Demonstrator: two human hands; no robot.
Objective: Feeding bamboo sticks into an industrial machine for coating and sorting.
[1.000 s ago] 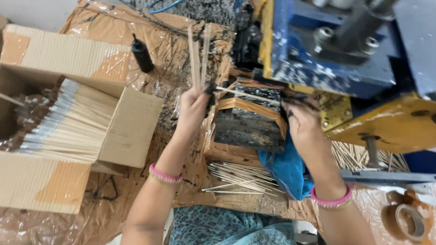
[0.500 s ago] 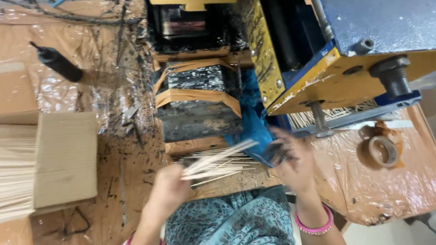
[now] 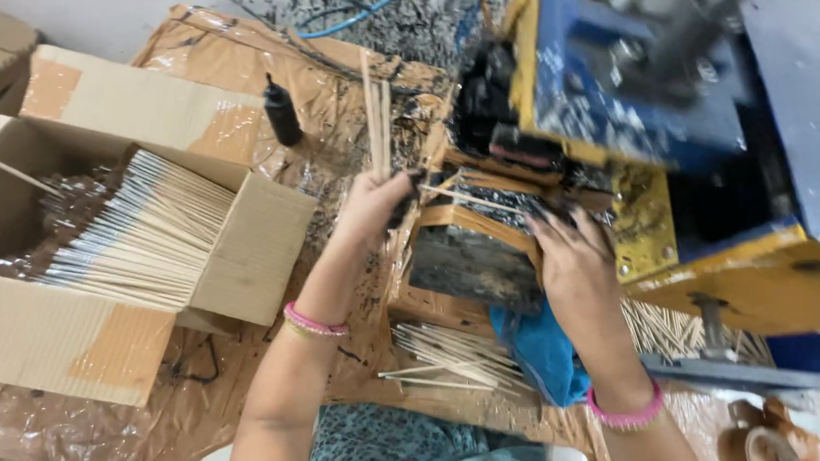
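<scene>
Crinkly brown plastic sheeting (image 3: pixel 250 398) covers the whole bench, taped down and splattered with black gunk near the middle. Just left of centre, the left hand (image 3: pixel 371 204) is curled tight around a thin bunch of wooden sticks (image 3: pixel 376 111), pale and straight, standing upright out of the fist; looks like two or three, hard to count exactly. The right hand (image 3: pixel 575 259) sits right of centre with its fingers spread fairly wide, pressing flat on the ink-caked wooden holder (image 3: pixel 472 255), a boxy thing with taped edges and a black crusty face. Can't tell if it's gripping anything underneath. One pink bangle on each wrist.

Below the holder there's a loose fan of more bare sticks (image 3: pixel 454 354) lying on the sheet, touching a crumpled blue cloth (image 3: pixel 543 354). Upper right is taken up by a blue and yellow metal machine (image 3: pixel 666 123), paint chipped and speckled. One small black bottle (image 3: pixel 282 116) stands upper centre-left. At the left is an open cardboard box (image 3: pixel 252 257) holding a thick stack of sticks with dark tips (image 3: pixel 139 235), way too many to count.
</scene>
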